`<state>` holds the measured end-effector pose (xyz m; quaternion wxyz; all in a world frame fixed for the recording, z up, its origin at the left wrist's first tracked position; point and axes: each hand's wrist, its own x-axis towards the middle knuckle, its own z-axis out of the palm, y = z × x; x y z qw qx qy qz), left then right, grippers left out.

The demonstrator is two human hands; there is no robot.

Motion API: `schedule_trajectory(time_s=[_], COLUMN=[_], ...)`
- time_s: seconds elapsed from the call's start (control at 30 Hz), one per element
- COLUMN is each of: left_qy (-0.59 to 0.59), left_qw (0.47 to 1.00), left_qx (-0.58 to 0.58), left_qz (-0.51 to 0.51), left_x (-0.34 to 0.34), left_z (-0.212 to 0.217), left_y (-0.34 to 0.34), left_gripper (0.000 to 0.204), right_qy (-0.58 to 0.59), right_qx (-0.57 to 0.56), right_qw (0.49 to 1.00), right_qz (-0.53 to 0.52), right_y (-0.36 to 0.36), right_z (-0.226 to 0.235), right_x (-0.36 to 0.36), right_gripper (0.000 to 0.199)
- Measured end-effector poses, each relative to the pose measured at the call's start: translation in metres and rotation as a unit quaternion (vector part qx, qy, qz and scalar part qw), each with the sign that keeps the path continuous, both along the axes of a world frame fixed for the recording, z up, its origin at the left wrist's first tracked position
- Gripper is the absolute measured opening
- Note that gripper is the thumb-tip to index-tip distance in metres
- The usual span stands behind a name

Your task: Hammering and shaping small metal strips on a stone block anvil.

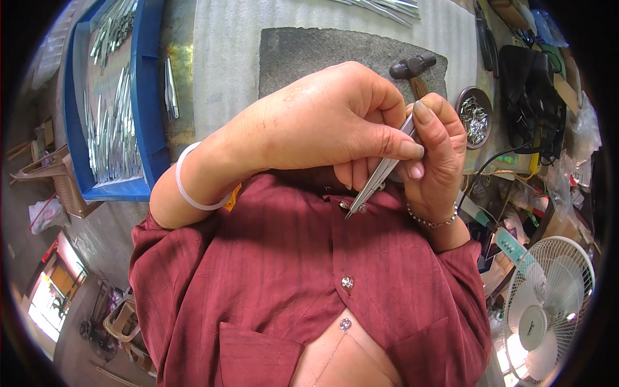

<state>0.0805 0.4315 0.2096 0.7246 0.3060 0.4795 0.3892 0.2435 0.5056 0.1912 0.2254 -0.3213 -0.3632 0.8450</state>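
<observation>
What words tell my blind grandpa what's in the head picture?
A person's left hand and right hand hold slim, silvery metal in front of a red shirt. Beyond them lies a hammer on a grey slab; a blue tray of metal strips is at left, a dish of small metal bits at right.

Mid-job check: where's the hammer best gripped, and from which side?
Probably by the brown handle, from the near side: the hammer has its dark head at the far end, with the handle pointing back toward the person. The right hand hides the handle's near end, so reach there looks blocked.
</observation>
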Motion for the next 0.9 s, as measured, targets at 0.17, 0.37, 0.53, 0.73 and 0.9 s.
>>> schedule_trajectory(time_s=[0.17, 0.37, 0.53, 0.73, 0.9], left_qy=[-0.029, -0.054, -0.063, -0.060, -0.057], left_qw=[0.999, 0.998, 0.997, 0.998, 0.998], left_qx=[-0.009, -0.029, -0.041, -0.031, -0.031], left_qz=[-0.008, -0.002, -0.002, -0.010, -0.016], left_x=[0.000, 0.003, 0.005, 0.005, 0.005], left_z=[-0.004, -0.004, -0.003, -0.003, -0.003], left_y=[0.006, 0.013, 0.014, 0.015, 0.017], left_gripper=[0.022, 0.024, 0.025, 0.025, 0.026], right_qy=[0.006, 0.035, 0.036, 0.037, 0.048], right_qx=[-0.023, -0.036, -0.034, -0.040, -0.027], right_qw=[1.000, 0.999, 0.998, 0.998, 0.998], right_qz=[-0.013, -0.022, -0.027, -0.040, -0.037], right_y=[0.002, 0.003, 0.002, 0.000, -0.001], right_z=[-0.002, -0.010, -0.009, -0.008, -0.012], right_x=[0.001, 0.005, 0.007, 0.008, 0.010], right_gripper=[0.018, 0.018, 0.018, 0.017, 0.016])
